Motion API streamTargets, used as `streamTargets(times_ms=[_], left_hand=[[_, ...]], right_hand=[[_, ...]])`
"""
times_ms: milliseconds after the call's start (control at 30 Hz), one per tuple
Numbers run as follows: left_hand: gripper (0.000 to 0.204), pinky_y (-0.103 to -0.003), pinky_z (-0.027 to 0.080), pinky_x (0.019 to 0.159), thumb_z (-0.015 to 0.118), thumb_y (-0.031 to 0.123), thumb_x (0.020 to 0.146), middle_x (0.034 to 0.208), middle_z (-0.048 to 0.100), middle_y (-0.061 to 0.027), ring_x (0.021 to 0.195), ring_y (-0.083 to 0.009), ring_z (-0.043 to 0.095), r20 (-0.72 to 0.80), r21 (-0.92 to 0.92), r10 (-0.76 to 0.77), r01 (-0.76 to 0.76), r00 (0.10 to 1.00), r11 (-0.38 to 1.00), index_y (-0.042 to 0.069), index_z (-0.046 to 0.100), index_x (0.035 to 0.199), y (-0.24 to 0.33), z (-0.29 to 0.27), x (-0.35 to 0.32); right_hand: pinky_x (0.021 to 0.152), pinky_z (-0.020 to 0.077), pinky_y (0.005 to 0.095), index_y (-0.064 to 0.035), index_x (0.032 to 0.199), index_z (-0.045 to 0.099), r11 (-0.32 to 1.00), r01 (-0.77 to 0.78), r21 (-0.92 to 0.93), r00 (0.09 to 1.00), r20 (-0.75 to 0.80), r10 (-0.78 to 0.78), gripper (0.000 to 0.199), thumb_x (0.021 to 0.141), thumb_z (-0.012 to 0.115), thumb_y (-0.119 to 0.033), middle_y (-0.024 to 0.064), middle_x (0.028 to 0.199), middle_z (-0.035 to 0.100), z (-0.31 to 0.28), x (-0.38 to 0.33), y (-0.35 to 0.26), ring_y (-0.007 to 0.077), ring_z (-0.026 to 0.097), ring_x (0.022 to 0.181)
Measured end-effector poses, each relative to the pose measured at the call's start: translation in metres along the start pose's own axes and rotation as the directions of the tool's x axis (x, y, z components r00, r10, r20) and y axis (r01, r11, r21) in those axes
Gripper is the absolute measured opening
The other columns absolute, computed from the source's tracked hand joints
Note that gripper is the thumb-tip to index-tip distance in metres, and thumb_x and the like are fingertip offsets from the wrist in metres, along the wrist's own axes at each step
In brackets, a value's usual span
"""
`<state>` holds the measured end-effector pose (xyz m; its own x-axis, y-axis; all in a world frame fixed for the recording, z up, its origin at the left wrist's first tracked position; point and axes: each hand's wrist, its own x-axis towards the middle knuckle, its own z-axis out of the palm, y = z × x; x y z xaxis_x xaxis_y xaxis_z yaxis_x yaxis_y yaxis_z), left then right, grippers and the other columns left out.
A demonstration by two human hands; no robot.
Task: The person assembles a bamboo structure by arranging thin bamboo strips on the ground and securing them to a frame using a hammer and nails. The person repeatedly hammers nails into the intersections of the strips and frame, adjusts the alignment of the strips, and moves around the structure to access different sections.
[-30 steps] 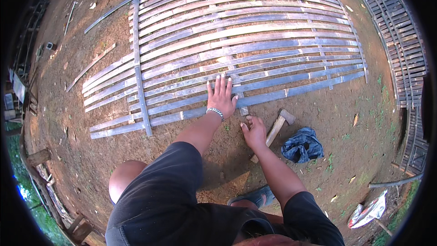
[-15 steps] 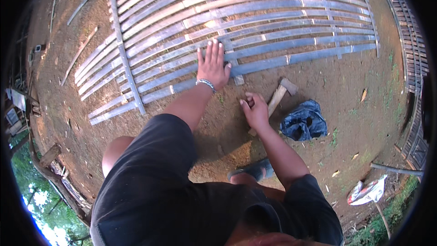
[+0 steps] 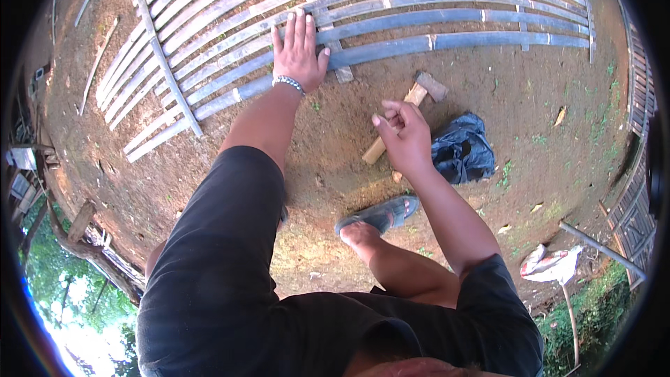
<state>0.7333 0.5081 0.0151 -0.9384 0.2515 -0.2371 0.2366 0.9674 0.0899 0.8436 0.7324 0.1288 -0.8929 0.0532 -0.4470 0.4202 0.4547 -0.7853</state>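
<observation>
My left hand (image 3: pixel 299 61), with a bracelet at the wrist, lies flat with fingers spread on the near slats of a bamboo slat panel (image 3: pixel 391 45). My right hand (image 3: pixel 407 134) hovers over the ground, its fingers curled in toward the thumb. Whether something small is inside those fingers is hidden. Behind and beside it a hatchet (image 3: pixel 432 86) with a pale wooden handle lies on the soil, partly covered by the hand. A crumpled dark plastic bag (image 3: pixel 463 150) sits just to the right of my right hand.
Bare soil (image 3: pixel 335 122) surrounds the panel's near edge. Loose bamboo strips (image 3: pixel 100 63) lie at left. My sandalled foot (image 3: pixel 380 216) stands below the hatchet. A white sack (image 3: pixel 551 265), a pole (image 3: pixel 601 248) and a slatted bamboo structure (image 3: pixel 638 91) are at right.
The view has shifted, so the panel sits higher and further left. My left hand stays flat on the slats. My right hand has drawn nearer to my body relative to the hatchet.
</observation>
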Motion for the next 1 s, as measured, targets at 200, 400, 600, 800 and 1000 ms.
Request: streamTargets(times_ms=[200,400,600,800,1000], left_hand=[[0.073,-0.053,0.002,0.122,0.036,0.044,0.098,0.164,0.010,-0.0151,0.153,-0.0301,0.005,-0.005,-0.005,0.007,-0.007,1.000,1.000,0.003,0.017,0.156,0.001,-0.002,0.002],[0.069,-0.055,0.004,0.121,0.035,0.045,0.099,0.163,0.015,-0.0145,0.152,-0.0303,0.009,-0.120,-0.108,0.038,-0.051,0.992,0.993,0.007,0.022,0.155,-0.006,0.009,0.000],[0.059,-0.058,0.005,0.121,0.034,0.048,0.101,0.163,0.016,-0.0151,0.152,-0.0310,0.010,-0.126,-0.126,0.075,-0.091,0.989,0.988,0.024,0.027,0.155,-0.015,0.005,-0.015],[0.058,-0.060,0.003,0.120,0.036,0.050,0.101,0.163,0.017,-0.0137,0.152,-0.0300,0.012,-0.098,-0.112,0.089,-0.100,0.991,0.989,0.024,0.035,0.152,-0.014,0.007,-0.013],[0.057,-0.061,0.004,0.119,0.043,0.050,0.099,0.163,0.019,-0.0115,0.150,-0.0306,0.020,-0.192,-0.052,0.072,-0.084,0.979,0.995,0.024,0.042,0.149,-0.016,0.019,-0.012]], right_hand=[[0.067,0.0522,0.0321,-0.0029,0.106,0.066,0.928,0.347,-0.136,0.935,0.132,-0.330,0.028,0.082,0.077,-0.013,0.0119,0.092,0.064,-0.062,-0.075,-0.003,0.0227,0.063,0.076],[0.074,0.0526,0.0351,-0.0021,0.100,0.066,0.809,0.147,-0.569,0.978,-0.042,-0.207,0.015,0.086,0.069,-0.004,0.0134,0.091,0.067,-0.109,-0.071,0.065,0.0264,0.066,0.079],[0.079,0.0513,0.0331,0.0006,0.109,0.065,0.949,-0.293,-0.120,0.956,-0.003,0.294,0.019,0.095,0.052,-0.004,0.0129,0.094,0.069,-0.099,-0.065,0.101,0.0205,0.067,0.082],[0.078,0.0535,0.0342,-0.0003,0.099,0.070,0.845,-0.270,-0.461,0.962,-0.167,0.215,0.019,0.089,0.066,-0.016,0.0166,0.093,0.072,-0.077,-0.076,0.163,0.0258,0.070,0.083],[0.075,0.0519,0.0406,-0.0029,0.087,0.071,0.835,-0.295,-0.465,0.907,-0.412,0.090,0.021,0.088,0.070,-0.023,0.0211,0.087,0.069,-0.066,-0.096,0.098,0.0360,0.067,0.083]])
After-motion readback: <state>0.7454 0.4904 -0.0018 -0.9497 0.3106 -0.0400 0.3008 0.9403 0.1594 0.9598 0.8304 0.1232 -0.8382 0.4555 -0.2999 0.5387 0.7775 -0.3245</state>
